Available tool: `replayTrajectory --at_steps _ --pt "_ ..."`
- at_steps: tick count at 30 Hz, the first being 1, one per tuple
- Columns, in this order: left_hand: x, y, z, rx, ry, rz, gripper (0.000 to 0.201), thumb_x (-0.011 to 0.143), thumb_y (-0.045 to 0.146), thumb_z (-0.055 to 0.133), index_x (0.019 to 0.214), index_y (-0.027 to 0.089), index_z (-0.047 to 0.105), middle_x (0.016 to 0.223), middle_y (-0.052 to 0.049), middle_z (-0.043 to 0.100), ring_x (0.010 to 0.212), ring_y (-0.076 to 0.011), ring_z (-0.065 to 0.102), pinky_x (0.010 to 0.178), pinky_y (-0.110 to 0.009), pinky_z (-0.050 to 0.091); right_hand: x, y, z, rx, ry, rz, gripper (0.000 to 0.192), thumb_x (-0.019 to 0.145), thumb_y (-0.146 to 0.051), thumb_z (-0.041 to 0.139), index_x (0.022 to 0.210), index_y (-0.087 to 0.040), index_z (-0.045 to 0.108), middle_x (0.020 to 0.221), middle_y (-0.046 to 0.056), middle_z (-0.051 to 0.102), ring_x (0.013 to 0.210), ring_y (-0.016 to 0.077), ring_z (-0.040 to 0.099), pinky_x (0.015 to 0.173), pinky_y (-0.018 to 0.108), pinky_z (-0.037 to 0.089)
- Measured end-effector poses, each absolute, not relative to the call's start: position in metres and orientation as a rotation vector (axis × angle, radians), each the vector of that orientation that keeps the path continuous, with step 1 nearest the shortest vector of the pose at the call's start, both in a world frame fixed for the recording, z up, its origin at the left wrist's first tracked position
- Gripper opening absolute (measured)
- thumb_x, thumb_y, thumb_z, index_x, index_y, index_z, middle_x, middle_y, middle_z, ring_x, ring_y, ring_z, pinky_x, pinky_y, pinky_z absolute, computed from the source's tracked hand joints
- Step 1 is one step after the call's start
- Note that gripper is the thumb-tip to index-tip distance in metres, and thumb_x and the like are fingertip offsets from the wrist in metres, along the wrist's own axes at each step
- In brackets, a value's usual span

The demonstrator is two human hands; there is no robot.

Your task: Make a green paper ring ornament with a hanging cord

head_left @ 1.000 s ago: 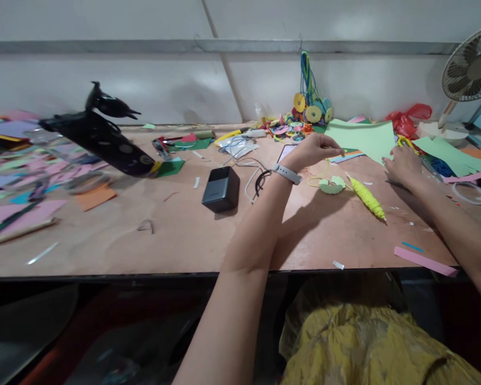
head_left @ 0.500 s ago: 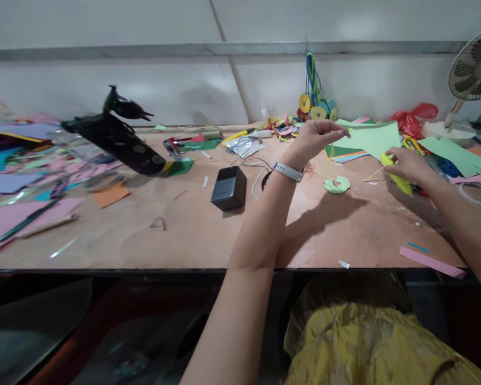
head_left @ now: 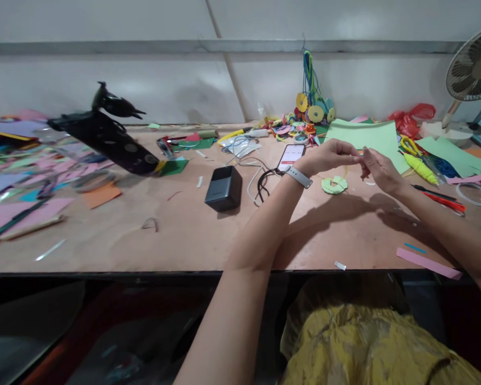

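My left hand (head_left: pixel 329 156), with a pale watch band on its wrist, and my right hand (head_left: pixel 380 170) meet fingertip to fingertip above the table. They pinch something small and thin. A yellowish strand (head_left: pixel 347 172) hangs from them toward a curled light green paper piece (head_left: pixel 334 185) on the table just below. A light green paper sheet (head_left: pixel 364 136) lies behind the hands. To the right of my right hand, a yellow wrapped roll (head_left: pixel 420 168) lies on the table.
Near my left wrist are a lit phone (head_left: pixel 291 155), a black power bank (head_left: pixel 223 188) and cables. A black glue gun (head_left: pixel 104 136) stands at the left among paper scraps. Scissors (head_left: pixel 406 143), a red pen (head_left: pixel 444 200), a pink strip (head_left: pixel 428 263) and a fan (head_left: pixel 471 64) are at the right.
My right hand has put the yellow roll down at the right and moved left to meet my left hand. The left hand has come down from the green sheet.
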State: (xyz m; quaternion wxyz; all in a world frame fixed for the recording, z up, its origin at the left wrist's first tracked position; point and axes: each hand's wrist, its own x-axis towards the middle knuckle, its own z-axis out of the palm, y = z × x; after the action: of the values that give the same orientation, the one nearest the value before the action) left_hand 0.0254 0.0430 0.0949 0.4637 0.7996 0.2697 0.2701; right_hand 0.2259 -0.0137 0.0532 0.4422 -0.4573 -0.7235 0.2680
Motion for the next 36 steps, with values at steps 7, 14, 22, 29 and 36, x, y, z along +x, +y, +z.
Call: replayTrajectory --at_steps 7,14,22,29,36 --pt "0.026 0.042 0.095 1.990 0.613 0.620 0.020 0.089 0.033 0.078 0.088 0.014 0.081 0.071 -0.001 0.067 0.064 -0.0075 0.050 0.061 -0.022 0.036 0.220 -0.017 0.056 -1.057 -1.674 0.626 0.068 0.088 -0.090 0.051 0.067 -0.026 0.046 0.055 -0.004 0.046 0.051 0.0129 0.047 0.056 0.030 0.042" --pt "-0.010 0.055 0.102 2.006 0.919 0.667 0.026 0.099 0.029 0.069 0.079 0.015 0.077 0.056 0.005 0.043 0.053 -0.0064 0.034 0.053 -0.022 0.025 0.263 0.025 0.043 -1.327 -1.538 0.410 0.058 0.101 -0.070 0.052 0.063 -0.028 0.043 0.049 -0.002 0.046 0.049 0.0156 0.047 0.057 0.032 0.043" --pt "-0.041 0.074 0.099 1.912 1.071 0.620 0.028 0.101 0.021 0.063 0.076 0.013 0.074 0.052 0.006 0.039 0.048 -0.0055 0.031 0.050 -0.022 0.022 0.304 0.041 0.038 -1.774 -1.549 0.245 0.046 0.105 -0.046 0.048 0.063 -0.028 0.043 0.060 0.005 0.058 0.063 0.0250 0.063 0.070 0.040 0.047" --pt "-0.052 0.078 0.099 1.853 1.180 0.665 0.026 0.097 0.029 0.070 0.077 0.013 0.074 0.053 0.003 0.052 0.047 -0.0054 0.045 0.048 -0.019 0.027 0.304 0.035 0.042 -1.850 -1.696 0.276 0.042 0.103 -0.026 0.050 0.061 -0.026 0.045 0.051 -0.001 0.052 0.058 0.0184 0.055 0.064 0.033 0.038" --pt "-0.051 0.082 0.096 1.867 1.163 0.926 0.031 0.091 0.036 0.078 0.071 0.015 0.066 0.057 0.000 0.057 0.052 -0.0073 0.052 0.050 -0.022 0.030 0.310 0.028 0.040 -1.854 -1.959 0.594 0.047 0.099 -0.020 0.059 0.053 -0.023 0.051 0.043 -0.002 0.053 0.046 0.0119 0.044 0.058 0.034 0.029"
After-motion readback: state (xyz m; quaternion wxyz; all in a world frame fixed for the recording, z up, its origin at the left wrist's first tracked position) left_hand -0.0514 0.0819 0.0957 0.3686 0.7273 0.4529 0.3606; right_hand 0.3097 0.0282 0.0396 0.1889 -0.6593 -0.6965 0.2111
